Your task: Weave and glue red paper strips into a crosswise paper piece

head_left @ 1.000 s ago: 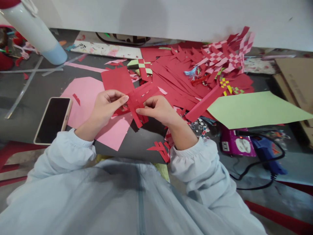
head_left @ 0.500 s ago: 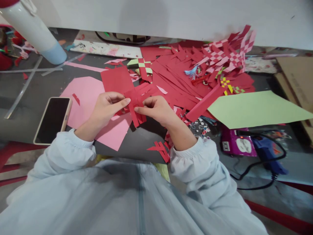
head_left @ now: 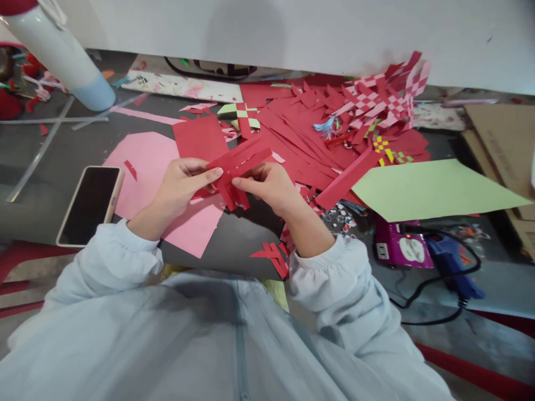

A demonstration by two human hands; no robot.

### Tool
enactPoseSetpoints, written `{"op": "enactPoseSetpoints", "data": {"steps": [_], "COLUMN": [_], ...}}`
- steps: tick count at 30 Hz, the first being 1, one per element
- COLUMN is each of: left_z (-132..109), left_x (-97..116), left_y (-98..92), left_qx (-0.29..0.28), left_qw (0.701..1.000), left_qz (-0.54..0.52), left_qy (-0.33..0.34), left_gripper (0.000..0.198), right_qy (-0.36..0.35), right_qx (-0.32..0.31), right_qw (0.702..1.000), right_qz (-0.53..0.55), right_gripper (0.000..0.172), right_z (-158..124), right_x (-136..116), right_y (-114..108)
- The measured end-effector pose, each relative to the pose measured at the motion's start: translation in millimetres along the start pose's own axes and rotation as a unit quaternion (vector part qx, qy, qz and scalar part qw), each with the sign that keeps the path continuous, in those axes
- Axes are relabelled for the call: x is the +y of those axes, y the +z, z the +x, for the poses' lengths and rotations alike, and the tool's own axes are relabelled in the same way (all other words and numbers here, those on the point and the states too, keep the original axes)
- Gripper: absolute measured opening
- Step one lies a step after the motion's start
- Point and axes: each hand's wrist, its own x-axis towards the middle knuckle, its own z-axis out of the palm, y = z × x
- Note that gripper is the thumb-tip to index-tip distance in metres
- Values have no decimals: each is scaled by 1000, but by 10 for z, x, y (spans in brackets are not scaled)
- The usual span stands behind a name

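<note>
I list one left hand [head_left: 184,177] and one right hand [head_left: 273,186], both pinching crossed red paper strips [head_left: 239,166] near pink paper [head_left: 196,225].

Got a few red paper strips [head_left: 229,163] criss-crossed, pinched in my left grip [head_left: 181,181] and my right grip [head_left: 273,184]. Pink paper's [head_left: 146,150] sitting under my left wrist, dark-screened phone [head_left: 88,206] right by it. Rest of the desk [head_left: 251,239]? Messy red paper pile [head_left: 288,139], pale green sheet [head_left: 434,189], purple packet [head_left: 412,249].

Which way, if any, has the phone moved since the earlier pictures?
No. Judged against the near edge of the table, the phone hasn't visibly shifted.
</note>
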Motion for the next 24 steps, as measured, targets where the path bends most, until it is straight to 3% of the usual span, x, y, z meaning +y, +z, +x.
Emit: {"op": "enactPoseSetpoints", "data": {"steps": [9, 15, 24], "left_z": [-29, -4, 21], "left_x": [17, 52, 27], "left_y": [30, -6, -12], "left_qx": [22, -10, 3], "left_qw": [1000, 995, 990], "left_qz": [16, 93, 136], "left_qy": [-13, 29, 47], "left_gripper": [29, 26, 28], "right_qy": [-10, 2, 6], "right_qx": [21, 4, -6], "right_qw": [1000, 997, 996], "right_qz": [-18, -73, -94], "right_gripper": [53, 52, 60], "right_z": [30, 16, -8], "right_x": [56, -11, -54], "right_y": [-16, -63, -47]}}
